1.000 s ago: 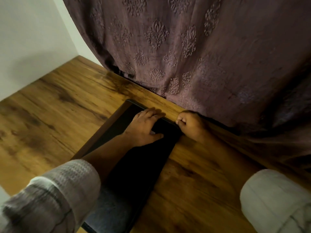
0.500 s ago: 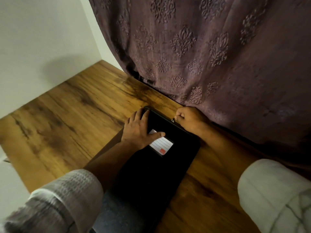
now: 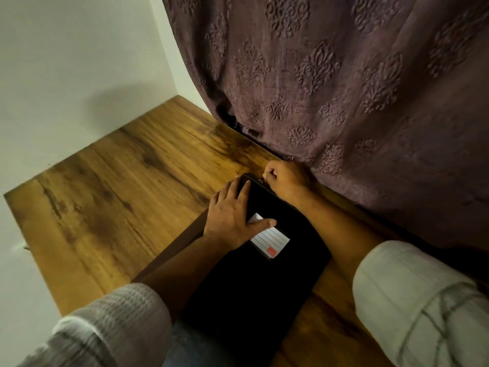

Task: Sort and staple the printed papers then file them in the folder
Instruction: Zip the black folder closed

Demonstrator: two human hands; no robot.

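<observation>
A black zip folder [image 3: 264, 287] lies on the wooden table, running from the near edge toward the curtain. A white lined label [image 3: 272, 241] with a red patch sits on its cover. My left hand [image 3: 232, 215] lies flat on the folder's far left part, fingers spread, thumb across the label. My right hand [image 3: 284, 178] is closed at the folder's far corner, pinching what looks like the zip pull [image 3: 261, 180]. No papers or stapler are visible.
The wooden table [image 3: 127, 197] stretches to the left and ends at a white wall. A brown patterned curtain [image 3: 344, 88] hangs along the table's far right side, just behind my right hand.
The view has shifted, so table and folder sit further right. My left hand slid to the folder's left edge, uncovering the label. My right hand stays closed at the far corner.
</observation>
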